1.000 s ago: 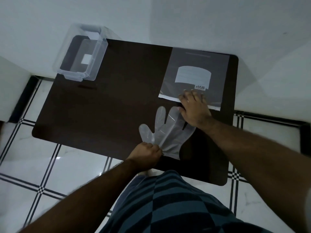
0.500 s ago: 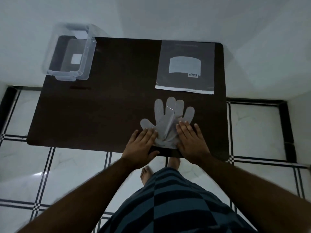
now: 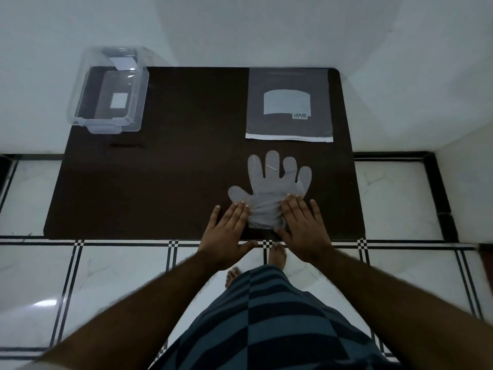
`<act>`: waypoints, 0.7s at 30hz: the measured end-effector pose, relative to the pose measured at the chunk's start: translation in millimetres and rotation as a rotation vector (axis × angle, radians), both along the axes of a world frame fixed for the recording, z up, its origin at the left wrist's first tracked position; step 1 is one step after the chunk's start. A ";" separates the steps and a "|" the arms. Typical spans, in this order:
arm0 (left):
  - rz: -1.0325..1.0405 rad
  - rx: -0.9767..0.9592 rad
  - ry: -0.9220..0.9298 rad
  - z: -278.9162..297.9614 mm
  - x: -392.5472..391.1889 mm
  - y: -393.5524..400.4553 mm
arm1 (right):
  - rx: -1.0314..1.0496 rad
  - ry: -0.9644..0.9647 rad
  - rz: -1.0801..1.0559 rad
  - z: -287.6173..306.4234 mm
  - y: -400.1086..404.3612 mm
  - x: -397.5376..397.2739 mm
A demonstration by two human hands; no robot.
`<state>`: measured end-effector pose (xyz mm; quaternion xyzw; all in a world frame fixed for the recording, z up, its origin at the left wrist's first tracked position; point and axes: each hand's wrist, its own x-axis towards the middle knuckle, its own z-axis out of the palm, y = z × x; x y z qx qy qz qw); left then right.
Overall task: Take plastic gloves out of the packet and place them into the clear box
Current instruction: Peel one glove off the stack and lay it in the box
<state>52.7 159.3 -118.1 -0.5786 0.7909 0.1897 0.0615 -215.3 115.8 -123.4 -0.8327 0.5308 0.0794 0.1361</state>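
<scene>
A translucent plastic glove (image 3: 272, 188) lies flat on the dark table, fingers pointing away from me, near the front edge. My left hand (image 3: 226, 231) rests flat with fingers spread on the glove's left cuff side. My right hand (image 3: 301, 225) lies flat on the cuff's right side. Neither hand grips anything. The grey packet (image 3: 289, 105) with a white label lies flat at the back right of the table, just beyond the glove. The clear box (image 3: 112, 92) stands open at the back left corner, holding only a white label on its floor.
The dark brown table (image 3: 173, 169) stands against a white wall. Its front edge is just under my wrists. White floor tiles with black borders lie below, and my bare feet (image 3: 277, 255) and striped shorts show at the bottom.
My right hand left the packet and came down to the glove's cuff. My left hand uncurled from the cuff and lies flat. The glove now lies straighter and smoother.
</scene>
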 end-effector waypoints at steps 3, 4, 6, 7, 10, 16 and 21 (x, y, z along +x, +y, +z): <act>0.109 0.067 0.046 2.9 0.7 3.4 | 0.002 -0.033 0.039 5.4 -0.5 24.8; 0.115 0.081 0.034 3.1 2.8 4.5 | 0.008 -0.038 0.027 5.8 -1.4 33.7; 0.087 0.092 -0.003 2.4 6.4 5.7 | 0.027 -0.046 -0.003 3.9 -3.1 46.7; 0.074 0.096 -0.012 2.8 8.5 6.2 | 0.041 -0.044 0.002 2.4 -3.7 50.9; 0.096 0.089 0.015 5.2 12.3 5.7 | 0.038 -0.015 0.081 -1.3 -6.1 56.1; 0.177 0.064 0.084 12.2 17.8 3.5 | -0.031 -0.140 0.103 6.6 -6.5 70.6; 0.211 0.028 0.138 18.2 21.6 9.5 | -0.029 -0.236 0.055 5.6 -7.7 80.3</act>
